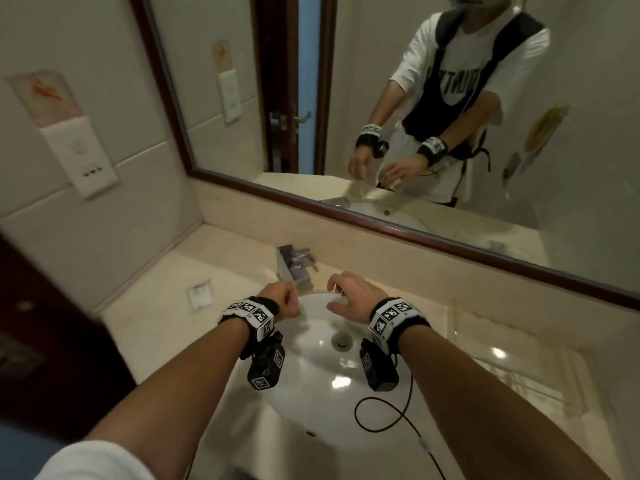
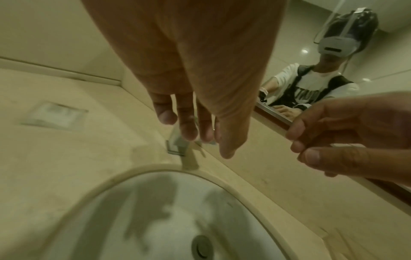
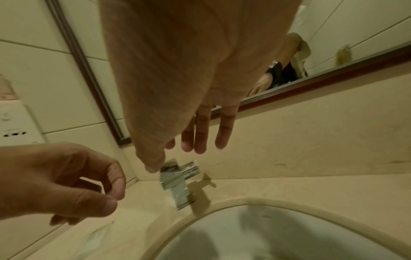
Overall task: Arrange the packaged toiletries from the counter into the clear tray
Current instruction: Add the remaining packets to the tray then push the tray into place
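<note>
sink (image 1: 304, 393): 1, nearest, white basin
left hand (image 1: 282, 299): over sink's far rim, fingers curled, thumb meeting forefinger; cannot tell if anything is pinched
right hand (image 1: 349, 296): beside it, fingers spread, empty
tap (image 1: 296, 263): 1, behind sink
packet (image 1: 200, 293): 1, counter left of sink

Blurred packet (image 1: 200, 294) on counter (image 1: 166, 327)

A beige stone counter (image 1: 162, 271) holds a white sink (image 1: 311, 386), a chrome faucet (image 1: 294, 263) and what looks like a small flat packet (image 1: 200, 294)
</note>
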The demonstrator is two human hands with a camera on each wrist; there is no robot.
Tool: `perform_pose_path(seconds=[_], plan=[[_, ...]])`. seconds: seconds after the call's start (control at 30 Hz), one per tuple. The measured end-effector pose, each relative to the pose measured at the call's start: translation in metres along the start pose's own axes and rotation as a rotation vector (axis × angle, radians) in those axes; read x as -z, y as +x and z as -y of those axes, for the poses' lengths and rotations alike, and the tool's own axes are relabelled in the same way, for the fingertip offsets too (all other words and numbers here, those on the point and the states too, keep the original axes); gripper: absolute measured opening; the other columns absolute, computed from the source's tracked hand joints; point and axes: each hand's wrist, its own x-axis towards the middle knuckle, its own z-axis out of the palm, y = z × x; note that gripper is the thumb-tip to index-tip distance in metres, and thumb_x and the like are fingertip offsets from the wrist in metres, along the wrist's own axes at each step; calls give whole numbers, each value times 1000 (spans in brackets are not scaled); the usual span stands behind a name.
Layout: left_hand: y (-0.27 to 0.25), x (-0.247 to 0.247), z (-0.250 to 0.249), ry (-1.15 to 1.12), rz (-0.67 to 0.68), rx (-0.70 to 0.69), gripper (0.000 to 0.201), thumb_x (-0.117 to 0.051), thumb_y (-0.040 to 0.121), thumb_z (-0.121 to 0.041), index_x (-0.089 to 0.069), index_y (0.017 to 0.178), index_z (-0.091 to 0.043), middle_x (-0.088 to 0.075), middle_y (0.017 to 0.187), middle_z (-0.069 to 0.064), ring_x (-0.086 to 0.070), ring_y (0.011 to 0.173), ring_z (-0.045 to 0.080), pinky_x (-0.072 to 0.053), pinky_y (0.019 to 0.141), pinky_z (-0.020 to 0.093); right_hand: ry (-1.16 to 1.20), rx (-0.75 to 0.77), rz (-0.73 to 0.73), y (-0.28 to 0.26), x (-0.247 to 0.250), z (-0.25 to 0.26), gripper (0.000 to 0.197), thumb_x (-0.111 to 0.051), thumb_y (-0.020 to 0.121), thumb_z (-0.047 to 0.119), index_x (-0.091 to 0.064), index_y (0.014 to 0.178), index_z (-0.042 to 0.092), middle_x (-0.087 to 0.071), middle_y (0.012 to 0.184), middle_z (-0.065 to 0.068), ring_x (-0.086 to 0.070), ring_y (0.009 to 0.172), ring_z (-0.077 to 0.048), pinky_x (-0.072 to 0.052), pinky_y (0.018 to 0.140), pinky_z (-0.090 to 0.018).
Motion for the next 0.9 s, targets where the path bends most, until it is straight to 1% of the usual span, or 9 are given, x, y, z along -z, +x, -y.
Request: perform_pose_path(seconds=[0.1, 0.2, 0.27, 0.37, 0.47, 0.57, 0.67, 0.8, 0.9], plan=[[-6, 20, 41, -17, -44, 68, 22, -66, 75, -15, -51, 61, -23, -63, 80, 1, -61, 79, 20, -49, 71, 25, -13, 52, 39, 30, -11, 34, 36, -62, 86, 41, -52, 116, 22, -56, 117, -2, -55, 102, -21, -47, 85, -36], [-13, 35, 76, -21, -59, 120, 13, -64, 76, -16, -55, 68, -21, -68, 88, 8, -65, 87, 26, -52, 78, 31, -16, 90, 82, 57, -24, 63, 34, -61, 86, 42, -51, 114, 25, -55, 117, -1, -53, 98, -18, -48, 84, -37], [-17, 43, 101, -39, -65, 155, 15, -67, 75, -17, -54, 68, -23, -68, 88, 7, -65, 88, 26, -52, 77, 30, -24, 114, 121, 73, -35, 80, 33, -61, 87, 42, -52, 114, 23, -55, 115, -1, -52, 100, -18, -48, 88, -38], [-21, 50, 137, -82, -76, 197, 24, -73, 74, -19, -51, 66, -26, -61, 82, 0, -61, 82, 20, -47, 72, 24, -15, 155, 153, 96, -52, 102, 32, -61, 87, 43, -51, 110, 23, -56, 111, -1, -55, 100, -21, -48, 89, -41], [-22, 55, 171, -71, -75, 230, 15, -73, 77, -23, -59, 81, -20, -61, 88, 1, -58, 83, 17, -45, 74, 23, 19, 170, 191, 116, -66, 120, 33, -62, 87, 43, -51, 111, 24, -55, 111, 0, -55, 98, -19, -47, 86, -34], [-22, 63, 201, -38, -61, 259, 23, -70, 80, -25, -65, 98, -11, -65, 101, 7, -61, 97, 22, -47, 83, 27, 2, 167, 208, 138, -80, 139, 35, -61, 87, 46, -52, 114, 25, -55, 111, 2, -56, 98, -18, -47, 83, -32], [-21, 70, 229, -61, -68, 288, 15, -70, 80, -24, -61, 90, -16, -61, 93, 4, -57, 87, 19, -44, 77, 24, -27, 162, 234, 162, -99, 156, 36, -60, 88, 47, -51, 114, 24, -55, 113, -1, -58, 98, -22, -51, 85, -39], [-20, 78, 265, -110, -84, 329, 16, -71, 78, -21, -56, 83, -18, -58, 87, 1, -54, 82, 15, -44, 74, 23, -56, 132, 251, 191, -123, 174, 38, -60, 89, 45, -50, 117, 22, -54, 117, -3, -56, 103, -25, -48, 84, -37], [-19, 79, 287, -130, -82, 352, 15, -71, 77, -19, -57, 80, -19, -59, 85, 1, -55, 80, 16, -43, 72, 22, -40, 105, 283, 211, -142, 185, 42, -61, 89, 44, -48, 121, 19, -50, 121, -6, -52, 110, -28, -48, 86, -40]])
